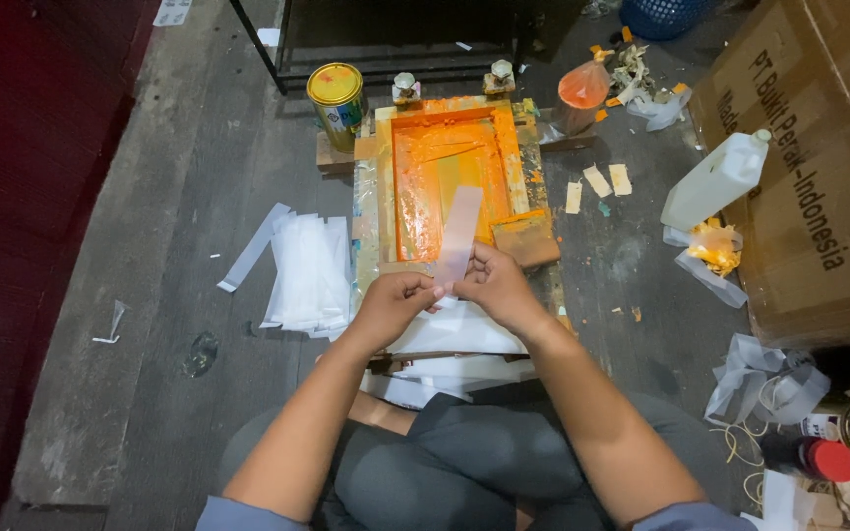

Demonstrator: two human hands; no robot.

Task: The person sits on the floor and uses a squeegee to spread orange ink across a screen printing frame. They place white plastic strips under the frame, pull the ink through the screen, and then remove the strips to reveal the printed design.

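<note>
Both hands pinch the bottom end of a thin translucent plastic strip (pixel 458 234), left hand (pixel 395 300) and right hand (pixel 492 283) with fingertips pressed together on it, just above the near edge of the orange-smeared wooden printing frame (pixel 450 172). The strip looks light, floppy and slick; its ends seem the best hold. Glossy white sheets (pixel 309 270) lie left of the frame.

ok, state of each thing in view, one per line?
translucent plastic strip: held upright by both hands
left hand: pinching strip's lower end
right hand: pinching strip's lower end
orange-inked wooden screen frame: flat, ink-covered
yellow-lidded tin can: upright, closed
white plastic jug: tilted against cardboard box
white sheet stack: lying flat
</note>
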